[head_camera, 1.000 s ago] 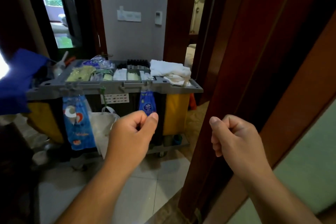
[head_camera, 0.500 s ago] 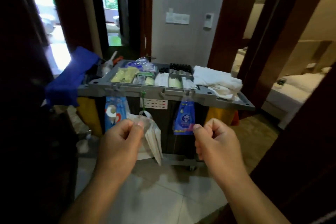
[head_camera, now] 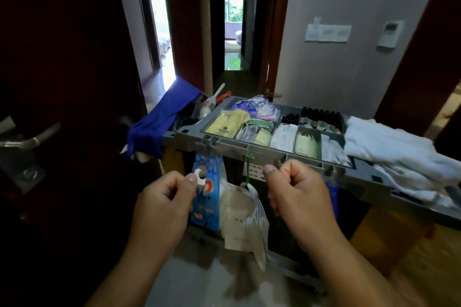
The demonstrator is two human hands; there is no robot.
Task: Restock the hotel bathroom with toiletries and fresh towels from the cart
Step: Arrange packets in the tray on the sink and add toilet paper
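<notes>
While the grey cart [head_camera: 190,137] stands just ahead, the left hand [head_camera: 162,207] and right hand [head_camera: 299,202] are curled into fists, holding nothing. Small toiletries [head_camera: 283,141] lie in its top tray. White towels [head_camera: 389,149] sit at the right end.

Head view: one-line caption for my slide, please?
Left hand and right hand, both curled empty, hover before the cart stocked with toiletry packets, small bottles and white towels.
</notes>
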